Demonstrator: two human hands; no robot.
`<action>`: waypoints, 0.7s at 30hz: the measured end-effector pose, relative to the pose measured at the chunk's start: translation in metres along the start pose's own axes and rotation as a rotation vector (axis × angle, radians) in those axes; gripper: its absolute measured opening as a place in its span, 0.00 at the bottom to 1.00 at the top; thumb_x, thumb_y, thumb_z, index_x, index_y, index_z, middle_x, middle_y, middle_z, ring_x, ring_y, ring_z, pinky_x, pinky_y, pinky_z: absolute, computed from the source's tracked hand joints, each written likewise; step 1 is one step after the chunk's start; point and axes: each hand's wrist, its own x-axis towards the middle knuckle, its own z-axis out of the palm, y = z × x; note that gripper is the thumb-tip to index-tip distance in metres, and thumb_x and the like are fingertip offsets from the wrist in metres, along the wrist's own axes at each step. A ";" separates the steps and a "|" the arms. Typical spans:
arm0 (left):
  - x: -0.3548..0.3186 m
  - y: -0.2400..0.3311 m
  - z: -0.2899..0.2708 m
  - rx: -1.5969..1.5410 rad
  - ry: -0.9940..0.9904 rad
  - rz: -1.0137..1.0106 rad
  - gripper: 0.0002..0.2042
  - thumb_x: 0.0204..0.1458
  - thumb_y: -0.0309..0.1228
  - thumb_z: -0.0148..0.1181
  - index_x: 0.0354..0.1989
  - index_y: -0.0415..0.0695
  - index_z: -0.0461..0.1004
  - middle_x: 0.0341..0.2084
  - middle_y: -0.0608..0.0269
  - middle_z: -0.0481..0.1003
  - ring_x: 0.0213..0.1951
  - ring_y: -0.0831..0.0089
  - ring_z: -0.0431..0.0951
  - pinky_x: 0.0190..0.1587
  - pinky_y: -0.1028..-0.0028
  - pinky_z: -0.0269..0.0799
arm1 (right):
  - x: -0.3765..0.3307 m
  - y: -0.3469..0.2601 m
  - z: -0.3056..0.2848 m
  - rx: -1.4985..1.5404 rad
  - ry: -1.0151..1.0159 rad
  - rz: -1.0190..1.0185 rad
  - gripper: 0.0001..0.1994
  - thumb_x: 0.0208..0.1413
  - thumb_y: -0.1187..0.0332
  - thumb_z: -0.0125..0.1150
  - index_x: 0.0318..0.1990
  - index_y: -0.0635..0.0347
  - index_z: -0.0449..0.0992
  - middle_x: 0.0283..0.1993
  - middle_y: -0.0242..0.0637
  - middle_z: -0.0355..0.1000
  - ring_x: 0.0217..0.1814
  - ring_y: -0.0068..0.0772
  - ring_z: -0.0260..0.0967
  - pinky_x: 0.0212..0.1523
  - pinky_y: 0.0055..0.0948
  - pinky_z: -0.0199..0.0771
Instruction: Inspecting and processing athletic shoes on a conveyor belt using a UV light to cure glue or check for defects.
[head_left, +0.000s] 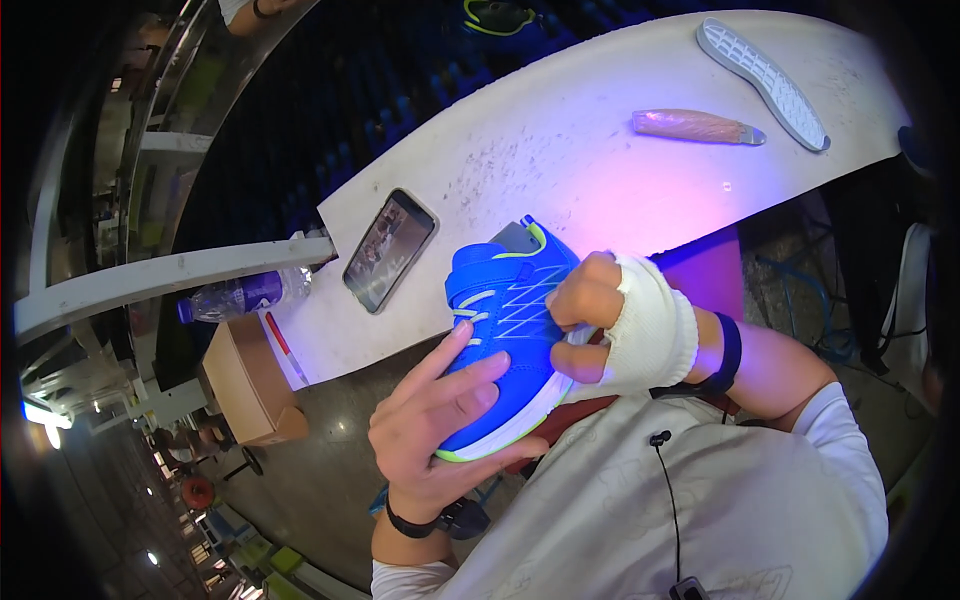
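Observation:
A blue sneaker (525, 330) with a white and lime-green sole is held up in front of my chest, its toe toward the lower left. My left hand (430, 410) wraps around the toe end, fingers over the upper and thumb under the sole. At the shoe's right side, my right hand (595, 320), in a white fingerless knit glove (650, 325), is closed with fingers and thumb bent against the edge where upper meets sole. Whether anything small sits between those fingers is hidden.
On the white table lie a phone (390, 250), a red pen (287, 347), a tape-wrapped blade tool (697, 126) and a loose grey shoe sole (765, 82). A plastic bottle (245, 294) and a cardboard box (245, 385) are at left, by a curved white rail (170, 277).

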 end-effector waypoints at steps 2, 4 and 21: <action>-0.005 -0.003 -0.001 0.018 0.003 0.021 0.28 0.35 0.39 0.90 0.42 0.42 0.79 0.45 0.53 0.87 0.56 0.41 0.84 0.56 0.51 0.85 | 0.002 0.000 0.001 0.006 -0.018 0.025 0.09 0.40 0.64 0.75 0.27 0.49 0.79 0.38 0.31 0.73 0.36 0.39 0.73 0.26 0.41 0.74; -0.012 -0.008 -0.004 0.016 0.010 0.024 0.27 0.36 0.37 0.90 0.41 0.42 0.79 0.44 0.53 0.87 0.56 0.41 0.84 0.56 0.49 0.84 | 0.002 0.002 0.003 -0.016 -0.054 0.088 0.09 0.40 0.64 0.75 0.25 0.52 0.78 0.38 0.32 0.72 0.38 0.40 0.73 0.28 0.42 0.74; -0.035 -0.026 -0.010 0.230 -0.256 -0.668 0.51 0.44 0.53 0.79 0.72 0.36 0.63 0.49 0.43 0.82 0.48 0.50 0.87 0.48 0.60 0.83 | -0.012 0.014 0.066 -0.123 -0.019 -0.049 0.16 0.45 0.67 0.71 0.38 0.50 0.67 0.64 0.45 0.73 0.61 0.49 0.72 0.60 0.50 0.81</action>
